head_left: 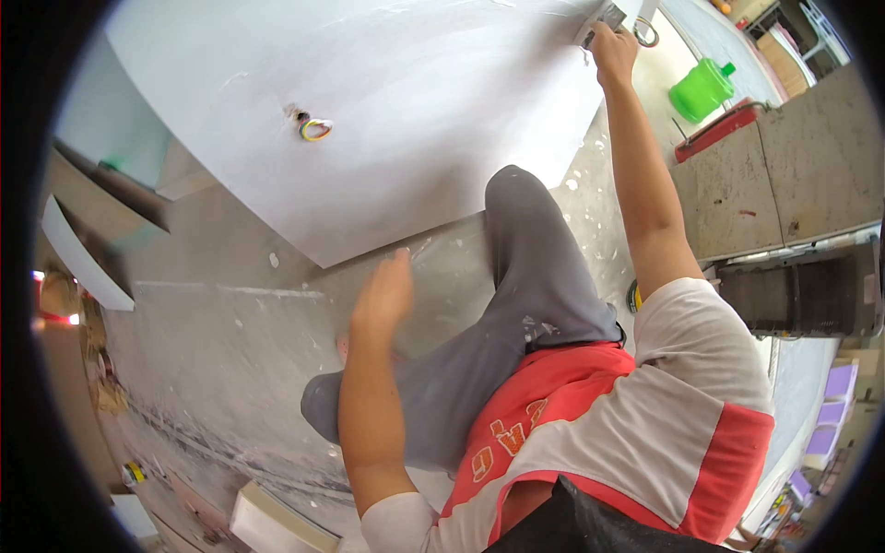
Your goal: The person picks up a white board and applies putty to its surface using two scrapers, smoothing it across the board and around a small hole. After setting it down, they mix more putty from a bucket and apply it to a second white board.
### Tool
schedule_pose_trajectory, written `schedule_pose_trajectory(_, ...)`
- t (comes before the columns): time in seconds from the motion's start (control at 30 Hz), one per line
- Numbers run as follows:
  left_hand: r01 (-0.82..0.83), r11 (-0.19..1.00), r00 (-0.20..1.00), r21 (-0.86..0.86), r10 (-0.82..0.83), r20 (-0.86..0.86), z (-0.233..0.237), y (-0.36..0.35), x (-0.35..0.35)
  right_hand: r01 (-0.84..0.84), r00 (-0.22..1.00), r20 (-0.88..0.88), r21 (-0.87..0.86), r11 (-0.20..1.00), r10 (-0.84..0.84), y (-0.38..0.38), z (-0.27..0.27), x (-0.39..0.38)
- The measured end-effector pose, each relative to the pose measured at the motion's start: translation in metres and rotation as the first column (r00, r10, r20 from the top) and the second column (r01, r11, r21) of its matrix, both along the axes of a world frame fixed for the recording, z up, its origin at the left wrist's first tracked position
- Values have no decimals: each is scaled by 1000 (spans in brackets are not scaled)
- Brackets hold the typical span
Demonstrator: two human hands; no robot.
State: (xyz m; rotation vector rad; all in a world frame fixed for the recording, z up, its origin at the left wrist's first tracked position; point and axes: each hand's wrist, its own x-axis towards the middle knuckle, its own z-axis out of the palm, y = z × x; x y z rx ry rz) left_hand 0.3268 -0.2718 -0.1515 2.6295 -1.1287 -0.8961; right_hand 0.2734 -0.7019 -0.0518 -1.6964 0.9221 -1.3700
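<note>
A scraper (604, 17) is gripped by the right hand (614, 51) and held against the white wall (415, 111), at the view's top; the left hand (383, 295) is held open, empty, near the wall's edge.

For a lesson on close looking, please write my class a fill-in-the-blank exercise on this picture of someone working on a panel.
The scraper is held by the ___ hand. The left hand is open and holds ___. The jug on the floor is ___.
Missing words: right; nothing; green.
</note>
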Motion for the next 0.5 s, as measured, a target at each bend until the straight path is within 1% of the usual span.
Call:
schedule_pose_trajectory(0.07,1,1000,1000,-31,-1,0,2,4,-1,-67,998,-10,-33,997,67,11,0,9)
schedule_pose_trajectory(0.17,-3,996,1000,-87,3,-4,7,10,-2,-75,997,23,-161,984,80,47,9,34)
schedule_pose_trajectory(0.27,-14,996,1000,-93,14,-4,13,15,-1,-162,984,-98,-119,980,151,87,21,51)
schedule_pose_trajectory(0.37,-36,997,999,-74,35,-23,23,17,0,-47,998,-57,-336,941,30,109,12,87)
schedule_pose_trajectory(0.4,-45,997,999,-60,43,-32,27,18,1,-130,991,-75,-242,962,115,150,35,86)
schedule_pose_trajectory(0.5,-49,997,998,-59,47,-40,26,23,3,-201,980,-74,-355,913,187,175,30,111)
